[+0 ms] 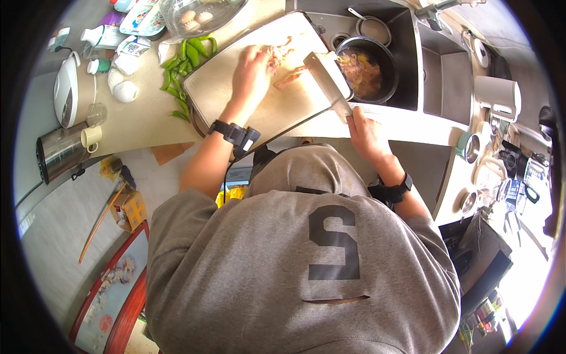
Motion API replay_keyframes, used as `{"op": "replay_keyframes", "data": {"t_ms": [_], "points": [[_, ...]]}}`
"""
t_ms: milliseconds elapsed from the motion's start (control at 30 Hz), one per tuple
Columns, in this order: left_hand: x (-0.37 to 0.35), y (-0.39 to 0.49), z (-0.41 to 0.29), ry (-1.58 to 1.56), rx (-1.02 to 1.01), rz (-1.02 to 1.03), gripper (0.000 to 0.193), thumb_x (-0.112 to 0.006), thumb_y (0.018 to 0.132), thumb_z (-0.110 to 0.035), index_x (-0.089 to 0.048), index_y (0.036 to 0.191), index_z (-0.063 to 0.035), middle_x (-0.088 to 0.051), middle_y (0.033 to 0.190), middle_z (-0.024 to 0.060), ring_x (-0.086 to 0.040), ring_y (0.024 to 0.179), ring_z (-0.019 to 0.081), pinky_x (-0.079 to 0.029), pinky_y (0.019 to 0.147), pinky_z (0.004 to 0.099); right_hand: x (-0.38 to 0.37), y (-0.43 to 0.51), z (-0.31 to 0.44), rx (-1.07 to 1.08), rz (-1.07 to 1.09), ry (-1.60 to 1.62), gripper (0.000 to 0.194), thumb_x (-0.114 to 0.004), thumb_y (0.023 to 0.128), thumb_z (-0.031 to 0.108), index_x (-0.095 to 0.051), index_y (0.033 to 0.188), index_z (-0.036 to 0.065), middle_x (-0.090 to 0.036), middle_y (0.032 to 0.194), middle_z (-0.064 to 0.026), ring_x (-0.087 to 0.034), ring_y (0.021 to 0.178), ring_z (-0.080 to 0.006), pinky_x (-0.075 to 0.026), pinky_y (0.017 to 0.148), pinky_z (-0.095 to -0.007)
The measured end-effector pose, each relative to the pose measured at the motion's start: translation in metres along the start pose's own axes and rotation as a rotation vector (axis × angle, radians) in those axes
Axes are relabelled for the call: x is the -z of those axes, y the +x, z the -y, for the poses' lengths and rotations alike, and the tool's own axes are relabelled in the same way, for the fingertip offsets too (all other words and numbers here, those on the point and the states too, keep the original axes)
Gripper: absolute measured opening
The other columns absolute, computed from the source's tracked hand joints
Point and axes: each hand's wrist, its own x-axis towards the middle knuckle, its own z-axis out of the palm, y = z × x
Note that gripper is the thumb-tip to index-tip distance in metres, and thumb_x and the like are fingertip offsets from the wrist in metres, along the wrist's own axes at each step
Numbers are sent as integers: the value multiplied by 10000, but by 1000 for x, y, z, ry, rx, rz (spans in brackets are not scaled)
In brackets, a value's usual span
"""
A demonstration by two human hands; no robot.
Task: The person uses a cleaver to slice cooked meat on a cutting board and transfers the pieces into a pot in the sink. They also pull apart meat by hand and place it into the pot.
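My right hand (365, 132) grips the handle of a cleaver (326, 84), whose broad blade lies slantwise over the right part of a pale cutting board (221, 90). On that board, pieces of raw meat (279, 56) form a small heap. My left hand (253, 73) is at the heap's left side, its fingers curled against it and partly hidden. A longer strip of raw meat (289, 78) lies between my left hand and the blade. Beside the board's right edge, a dark pot (389, 73) holds cut meat with yellowish bits in liquid.
Green peppers (193, 55) lie along the board's left edge. Behind them stands a clear container (174, 20) with eggs. The pot sits in a double steel sink (409, 95), under a faucet (431, 13). Bottles, a cream mug (90, 138) and an electric kettle (62, 148) line the left side.
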Motion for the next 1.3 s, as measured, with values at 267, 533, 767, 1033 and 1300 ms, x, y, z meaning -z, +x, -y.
{"op": "replay_keyframes", "data": {"t_ms": [267, 533, 767, 1033, 1300], "points": [[-51, -23, -39, -175, 9, -29, 71, -672, 768, -31, -640, 829, -16, -640, 893, 135, -607, 904, 319, -493, 803, 413, -20, 10, 11, 46, 70, -36, 211, -493, 965, 197, -464, 1031, -2, -637, 675, -202, -639, 631, -392, -497, 576, -504], [-60, -29, -35, -133, -97, -47, 112, -603, 766, -7, -636, 873, -15, -626, 937, 127, -606, 937, 310, -510, 808, 412, -32, 25, 17, 7, 97, -80, 218, -491, 954, 171, -479, 1053, -23, -650, 689, -198, -657, 650, -386, -522, 577, -486], [-49, -32, -34, -146, -166, 112, 114, -500, 845, -36, -604, 878, -7, -608, 939, 141, -577, 948, 323, -503, 805, 421, -44, 54, 25, 4, 53, -91, 206, -474, 945, 161, -491, 1014, -32, -647, 706, -234, -663, 678, -412, -528, 615, -509], [-54, -28, -40, 127, -205, 192, 192, -566, 765, -2, -606, 953, 4, -601, 909, 161, -590, 933, 336, -513, 785, 421, -32, 8, 13, -1, 66, 13, 194, -479, 969, 191, -445, 994, 2, -626, 690, -250, -615, 662, -464, -481, 602, -554], [-14, -8, -1, -234, 93, 19, 75, -609, 748, 16, -560, 774, -36, -608, 734, 145, -611, 681, 316, -486, 617, 391, -8, -4, 5, -31, 37, 125, 197, -475, 975, 212, -440, 950, 19, -635, 744, -251, -620, 725, -459, -473, 645, -542]]}}
